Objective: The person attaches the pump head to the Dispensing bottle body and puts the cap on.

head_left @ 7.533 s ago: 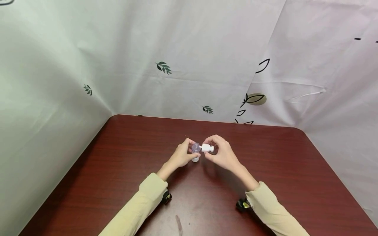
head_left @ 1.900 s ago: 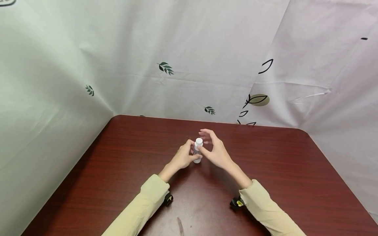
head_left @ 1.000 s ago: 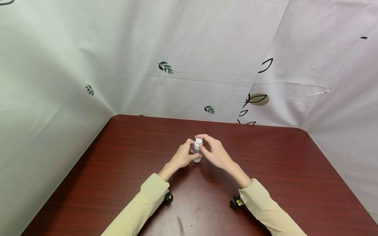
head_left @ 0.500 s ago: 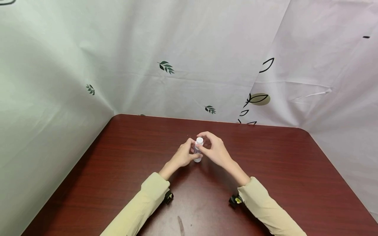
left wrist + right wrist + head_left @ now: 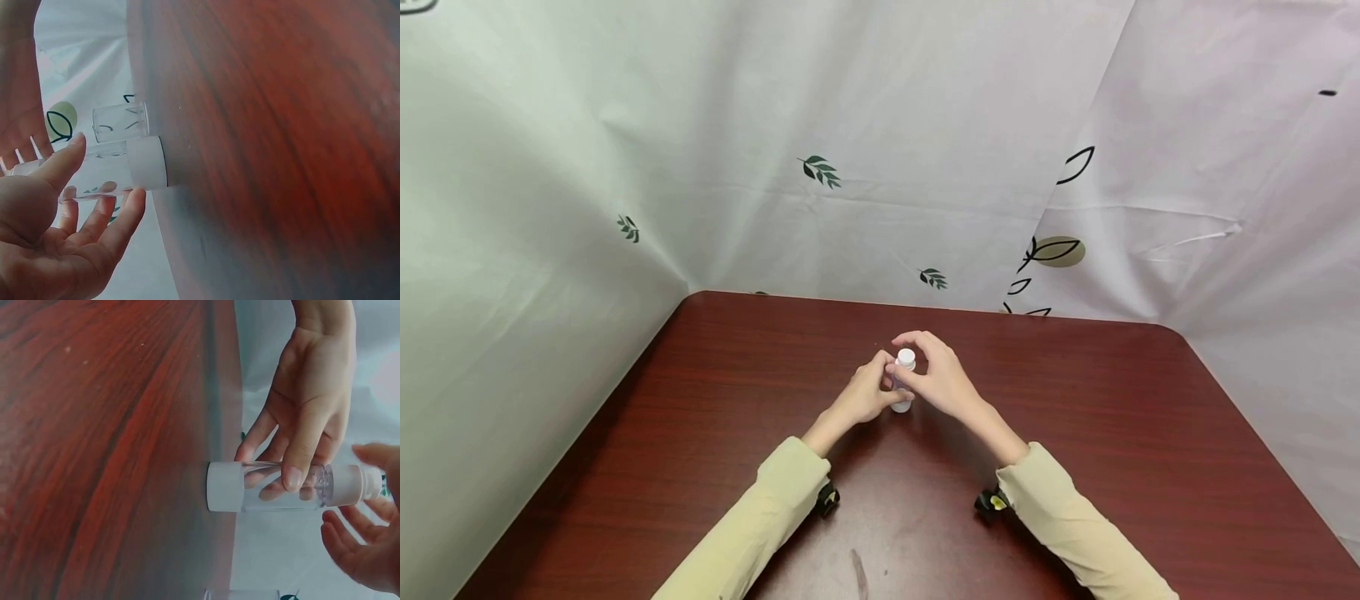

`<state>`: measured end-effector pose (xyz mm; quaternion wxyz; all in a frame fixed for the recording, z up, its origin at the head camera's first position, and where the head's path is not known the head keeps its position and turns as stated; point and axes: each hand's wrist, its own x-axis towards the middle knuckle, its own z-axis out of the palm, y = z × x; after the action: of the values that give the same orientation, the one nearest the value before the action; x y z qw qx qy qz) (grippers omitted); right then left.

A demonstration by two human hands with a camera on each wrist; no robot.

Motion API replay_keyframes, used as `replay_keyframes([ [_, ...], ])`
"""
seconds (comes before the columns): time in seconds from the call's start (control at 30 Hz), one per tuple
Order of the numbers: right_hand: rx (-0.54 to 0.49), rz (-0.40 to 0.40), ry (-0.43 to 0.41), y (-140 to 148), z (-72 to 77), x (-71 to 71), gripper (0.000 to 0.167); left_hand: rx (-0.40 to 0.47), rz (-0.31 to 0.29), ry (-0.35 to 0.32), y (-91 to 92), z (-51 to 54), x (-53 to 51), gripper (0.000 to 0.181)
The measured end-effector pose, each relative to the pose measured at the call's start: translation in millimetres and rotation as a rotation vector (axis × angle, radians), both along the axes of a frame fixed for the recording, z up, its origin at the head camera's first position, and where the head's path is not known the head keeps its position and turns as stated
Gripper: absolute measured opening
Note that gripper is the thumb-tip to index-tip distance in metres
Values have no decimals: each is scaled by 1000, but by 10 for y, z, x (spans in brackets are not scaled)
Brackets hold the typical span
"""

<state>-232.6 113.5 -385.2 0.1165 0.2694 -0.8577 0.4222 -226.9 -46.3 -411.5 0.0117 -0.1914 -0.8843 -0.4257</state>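
A slim clear pump bottle (image 5: 275, 494) with a white base stands upright on the table. My left hand (image 5: 859, 395) grips its clear body between thumb and fingers. On the bottle's mouth sits the white pump top (image 5: 906, 358). Around this top my right hand (image 5: 943, 379) curves loosely, its thumb in front and its fingers behind. In the right wrist view a gap shows between the right thumb (image 5: 369, 453) and the white collar (image 5: 345, 485). A small clear cap (image 5: 119, 123) stands on the table close to the bottle; the head view does not show it.
The dark red wooden table (image 5: 737, 358) carries a smear (image 5: 858, 571) near its front. Pale patterned cloth (image 5: 880, 167) hangs behind it and on both sides. Black wrist cameras (image 5: 988, 503) sit under the sleeves.
The pump top, held apart by my right hand at first, is now on the bottle. Since then the right fingers have closed around it and loosened, shifting slightly left. My left hand stays put.
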Motion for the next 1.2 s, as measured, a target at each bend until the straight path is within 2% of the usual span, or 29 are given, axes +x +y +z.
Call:
replay_keyframes([
  [0.17,-32,51,-61,2,33,8,36,16,-8,-21,-7,9,1,41],
  [0.33,-127,134,-154,26,56,23,32,15,-19,-43,-8,15,-6,43],
  [0.47,-170,155,-209,39,54,30,31,15,-16,-41,-5,22,-5,42],
  [0.7,-172,134,-217,42,74,63,38,21,-1,-25,2,32,8,42],
  [0.93,-113,102,-179,45,321,260,36,19,-14,-8,6,33,4,42],
  [1.2,-92,61,-170,73,345,311,36,22,-12,-15,4,36,20,42],
])
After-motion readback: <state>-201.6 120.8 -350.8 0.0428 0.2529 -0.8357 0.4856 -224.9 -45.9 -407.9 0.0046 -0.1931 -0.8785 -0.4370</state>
